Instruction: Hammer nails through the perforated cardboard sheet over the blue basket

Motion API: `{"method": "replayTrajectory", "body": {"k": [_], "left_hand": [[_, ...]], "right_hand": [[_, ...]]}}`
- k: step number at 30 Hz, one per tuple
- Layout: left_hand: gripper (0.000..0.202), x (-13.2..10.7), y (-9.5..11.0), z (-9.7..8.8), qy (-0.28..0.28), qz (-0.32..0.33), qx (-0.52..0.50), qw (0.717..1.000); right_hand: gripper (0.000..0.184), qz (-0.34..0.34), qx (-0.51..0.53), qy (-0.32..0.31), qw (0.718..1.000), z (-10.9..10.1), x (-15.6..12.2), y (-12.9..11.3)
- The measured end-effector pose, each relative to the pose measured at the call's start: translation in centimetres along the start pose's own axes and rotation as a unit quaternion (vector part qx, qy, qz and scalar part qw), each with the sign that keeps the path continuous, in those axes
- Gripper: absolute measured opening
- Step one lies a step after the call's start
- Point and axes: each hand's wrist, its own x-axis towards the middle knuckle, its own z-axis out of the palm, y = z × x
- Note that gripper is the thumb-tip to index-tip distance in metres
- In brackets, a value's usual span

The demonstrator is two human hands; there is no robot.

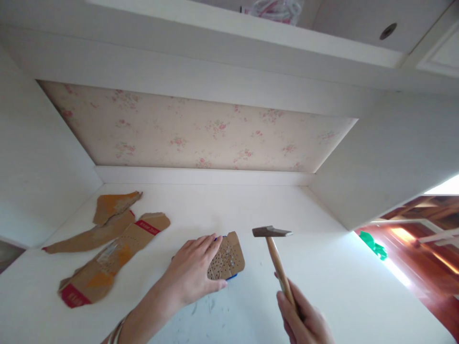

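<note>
My right hand (301, 313) is closed round the wooden handle of a hammer (278, 258), its metal head raised to the right of a small piece of cardboard (229, 255). Many small holes dot that cardboard, and a few shiny grey specks, too small to name, show on it. Blue edges peek out from beneath it. My left hand (190, 270) grips the cardboard from the left, thumb at the near edge and fingers at the far edge. The palm hides the cardboard's left part.
Torn cardboard strips (118, 258) with orange patches and red bands lie at the left of the white tabletop (172, 191). White side panels and an overhead shelf (215, 71) enclose the space. Beyond the right edge, a green object (373, 246) lies near a reddish floor.
</note>
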Motion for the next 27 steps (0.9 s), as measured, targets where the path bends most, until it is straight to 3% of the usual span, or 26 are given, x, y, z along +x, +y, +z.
{"method": "replayTrajectory", "body": {"k": [4,7,9,12,16,18,19,20,21,23,25,27], "left_hand": [[0.096,-0.9,-1.7,-0.7,0.048,0.018,-0.039,0.998],[0.064,-2.7,-3.8,-0.4,0.161,-0.061,-0.113,0.979],[0.051,-4.1,-5.2,0.3,0.231,-0.153,-0.179,0.944],[0.056,-5.9,-6.3,2.0,0.223,-0.263,-0.335,0.877],[0.070,-7.3,-5.5,4.8,0.170,-0.248,-0.564,0.769],[0.070,-7.4,-5.3,6.1,0.176,-0.231,-0.631,0.719],[0.071,-7.3,-5.4,6.7,0.178,-0.221,-0.647,0.708],[0.074,-7.1,-5.9,7.2,0.175,-0.224,-0.644,0.710],[0.075,-6.8,-6.5,7.6,0.177,-0.239,-0.615,0.730],[0.058,-6.1,-8.3,8.0,0.204,-0.261,-0.466,0.820],[0.040,-5.3,-10.1,8.3,0.245,-0.196,-0.270,0.910],[0.041,-4.2,-11.3,8.5,0.244,-0.080,-0.114,0.960]], "right_hand": [[0.057,-0.066,-0.151,0.032,0.986,-0.8,2.4,1.4],[0.057,-0.074,-0.240,-0.001,0.968,-0.7,3.8,3.2],[0.058,-0.067,-0.291,-0.026,0.954,-0.2,4.3,4.2],[0.058,-0.054,-0.342,-0.054,0.937,0.6,4.8,5.1],[0.054,-0.043,-0.367,-0.055,0.928,1.3,5.4,5.2],[0.053,-0.043,-0.380,-0.052,0.923,1.5,5.6,5.3],[0.052,-0.046,-0.388,-0.051,0.919,1.6,5.7,5.3],[0.051,-0.050,-0.399,-0.049,0.914,1.8,5.8,5.4],[0.051,-0.057,-0.410,-0.044,0.909,2.0,5.8,5.6],[0.050,-0.079,-0.429,-0.025,0.899,2.4,5.9,6.2],[0.049,-0.100,-0.438,-0.007,0.893,2.9,5.9,6.8],[0.048,-0.111,-0.441,0.005,0.891,3.3,5.9,7.4]]}}
